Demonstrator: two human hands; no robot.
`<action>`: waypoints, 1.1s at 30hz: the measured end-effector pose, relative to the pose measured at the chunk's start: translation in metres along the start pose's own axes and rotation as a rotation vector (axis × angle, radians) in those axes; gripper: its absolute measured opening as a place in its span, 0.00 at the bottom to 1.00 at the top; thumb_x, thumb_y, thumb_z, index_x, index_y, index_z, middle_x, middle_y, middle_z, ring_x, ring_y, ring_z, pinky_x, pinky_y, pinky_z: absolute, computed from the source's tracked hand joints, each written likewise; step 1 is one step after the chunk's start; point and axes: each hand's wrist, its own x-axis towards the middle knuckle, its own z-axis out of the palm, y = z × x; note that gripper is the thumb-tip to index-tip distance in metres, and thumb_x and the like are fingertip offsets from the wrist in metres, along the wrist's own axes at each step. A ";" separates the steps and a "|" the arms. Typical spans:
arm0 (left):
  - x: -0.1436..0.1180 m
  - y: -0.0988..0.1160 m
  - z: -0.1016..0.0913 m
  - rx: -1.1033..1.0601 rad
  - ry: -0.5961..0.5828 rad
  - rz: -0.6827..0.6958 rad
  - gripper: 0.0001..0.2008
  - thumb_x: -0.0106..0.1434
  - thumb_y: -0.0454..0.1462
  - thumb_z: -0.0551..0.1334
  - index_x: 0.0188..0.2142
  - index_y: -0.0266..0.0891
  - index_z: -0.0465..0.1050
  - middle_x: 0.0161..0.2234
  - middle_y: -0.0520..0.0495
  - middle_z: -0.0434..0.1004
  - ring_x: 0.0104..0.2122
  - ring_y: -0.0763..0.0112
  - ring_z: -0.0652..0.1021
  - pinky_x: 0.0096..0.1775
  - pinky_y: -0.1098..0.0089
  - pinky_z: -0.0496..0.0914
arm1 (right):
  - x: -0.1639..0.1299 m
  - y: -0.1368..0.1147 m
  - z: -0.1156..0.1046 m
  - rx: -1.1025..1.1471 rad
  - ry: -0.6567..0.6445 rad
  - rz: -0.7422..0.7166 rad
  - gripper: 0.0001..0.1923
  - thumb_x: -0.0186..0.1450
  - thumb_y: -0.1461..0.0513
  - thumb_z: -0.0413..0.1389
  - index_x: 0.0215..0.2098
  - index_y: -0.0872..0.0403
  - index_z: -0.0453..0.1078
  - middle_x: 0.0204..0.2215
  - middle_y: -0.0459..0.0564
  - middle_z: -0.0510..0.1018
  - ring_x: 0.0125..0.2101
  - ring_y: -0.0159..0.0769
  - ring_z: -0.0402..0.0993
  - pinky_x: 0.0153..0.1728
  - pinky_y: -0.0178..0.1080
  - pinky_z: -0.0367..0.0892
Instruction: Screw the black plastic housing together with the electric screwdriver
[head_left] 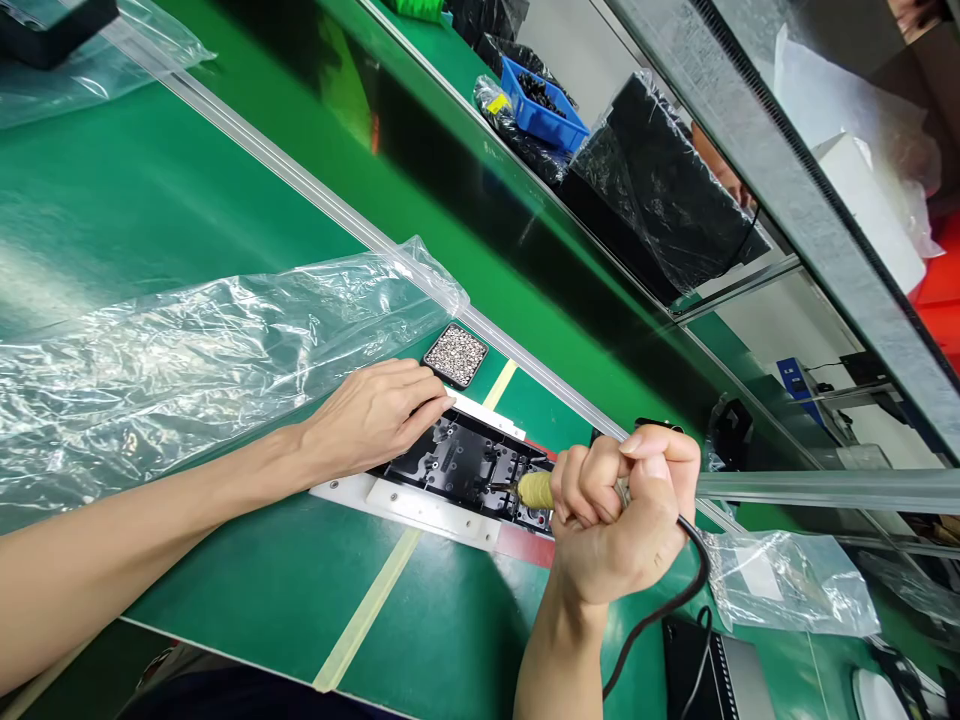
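My right hand [615, 520] is closed around the handle of what looks like a soldering iron [535, 490], with a yellow collar and a black cable. Its thin tip points left, over a black plastic panel [457, 460] with small metal inserts. The panel lies in a white fixture [431, 512] with red parts at its right end. At the panel's left end is my left hand [382, 410], fingers curled and thumb pressed against them; whatever they pinch is hidden. Just beyond its fingertips stands a small black tray [444, 377] full of tiny metal pieces.
Clear plastic sheeting [225, 350] covers the left of the green table [442, 620]. A metal rail [525, 355] crosses behind the fixture. At right lie a plastic bag [795, 585] and a dark grey device [720, 670]. A blue bin [544, 115] stands farther back.
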 end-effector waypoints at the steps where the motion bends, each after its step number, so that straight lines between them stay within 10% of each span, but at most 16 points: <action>1: 0.000 0.000 0.000 -0.002 0.000 -0.002 0.18 0.80 0.41 0.51 0.35 0.37 0.71 0.31 0.49 0.73 0.33 0.66 0.72 0.39 0.62 0.65 | 0.000 0.000 0.000 0.003 -0.001 0.002 0.11 0.76 0.64 0.45 0.37 0.51 0.67 0.16 0.35 0.48 0.13 0.22 0.41 0.14 0.24 0.51; 33: -0.001 -0.001 0.000 -0.026 0.010 -0.023 0.17 0.80 0.41 0.52 0.37 0.37 0.73 0.33 0.50 0.75 0.35 0.67 0.74 0.41 0.62 0.66 | -0.001 0.000 0.001 0.040 -0.012 0.013 0.13 0.77 0.65 0.44 0.36 0.51 0.66 0.16 0.36 0.47 0.14 0.22 0.41 0.15 0.24 0.50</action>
